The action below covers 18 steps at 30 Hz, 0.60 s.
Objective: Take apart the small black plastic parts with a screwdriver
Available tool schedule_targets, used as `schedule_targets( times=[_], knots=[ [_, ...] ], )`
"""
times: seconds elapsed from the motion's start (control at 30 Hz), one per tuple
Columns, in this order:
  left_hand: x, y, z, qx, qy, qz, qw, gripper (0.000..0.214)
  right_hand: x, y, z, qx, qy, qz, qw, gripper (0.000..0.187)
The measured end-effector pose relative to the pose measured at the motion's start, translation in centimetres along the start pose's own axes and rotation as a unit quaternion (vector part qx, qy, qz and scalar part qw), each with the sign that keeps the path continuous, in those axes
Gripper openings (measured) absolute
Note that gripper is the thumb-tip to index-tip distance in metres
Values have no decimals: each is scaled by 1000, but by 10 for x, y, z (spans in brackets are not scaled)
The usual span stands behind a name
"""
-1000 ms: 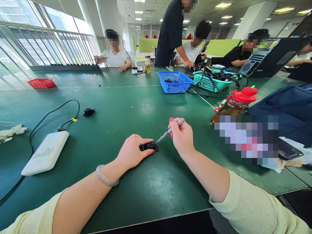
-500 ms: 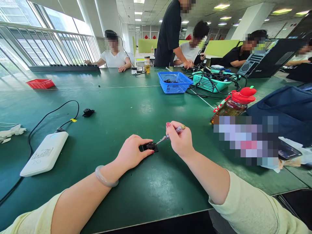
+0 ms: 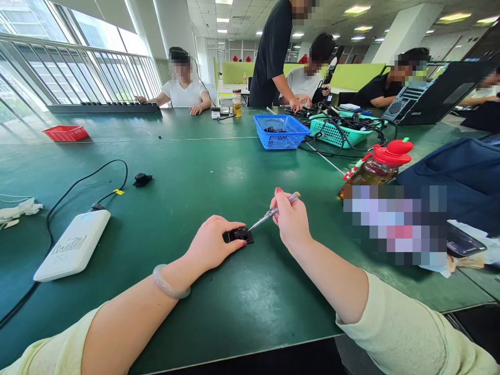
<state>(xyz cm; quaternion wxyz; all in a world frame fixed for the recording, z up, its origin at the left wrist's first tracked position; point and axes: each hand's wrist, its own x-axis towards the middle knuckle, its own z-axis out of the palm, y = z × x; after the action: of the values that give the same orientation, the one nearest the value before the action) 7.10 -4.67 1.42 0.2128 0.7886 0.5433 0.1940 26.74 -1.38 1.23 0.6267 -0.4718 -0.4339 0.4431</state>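
On the green table, a small black part with a flat base (image 3: 242, 234) lies between the thumb and fingers of my left hand (image 3: 213, 242). That hand is closed on it and pins it down. My right hand (image 3: 292, 217) is closed around a slim, shiny screwdriver (image 3: 269, 214) with a gold-coloured end. The screwdriver slants down to the left, and its tip meets the right side of the black part. Some of the part's top is covered by my left fingers. Farther off to the left sits a similar black piece (image 3: 142, 179).
A white power bank (image 3: 74, 245) with a black cable lies left. Ahead stand a red tray (image 3: 66, 134), a blue basket (image 3: 281, 133) and a green basket (image 3: 339, 136) with cables. To the right are a red-lidded bottle (image 3: 380, 166) and a dark bag (image 3: 461, 182). Several people work across the table.
My right hand has shifted slightly right and its fingers have moved on the screwdriver, so more of the tool shows. My left hand and the black part stay where they were.
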Motion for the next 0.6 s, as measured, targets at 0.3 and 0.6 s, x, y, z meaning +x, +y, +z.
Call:
schedule_targets(
  times=[0.3,0.6],
  knots=[
    [-1,1,0,2,7,14,1000,34,4,0,3,46,15,59,997,55],
    [0,3,0,4,3,15,1000,31,-9,-8,8,37,-35,23,998,55]
  ],
)
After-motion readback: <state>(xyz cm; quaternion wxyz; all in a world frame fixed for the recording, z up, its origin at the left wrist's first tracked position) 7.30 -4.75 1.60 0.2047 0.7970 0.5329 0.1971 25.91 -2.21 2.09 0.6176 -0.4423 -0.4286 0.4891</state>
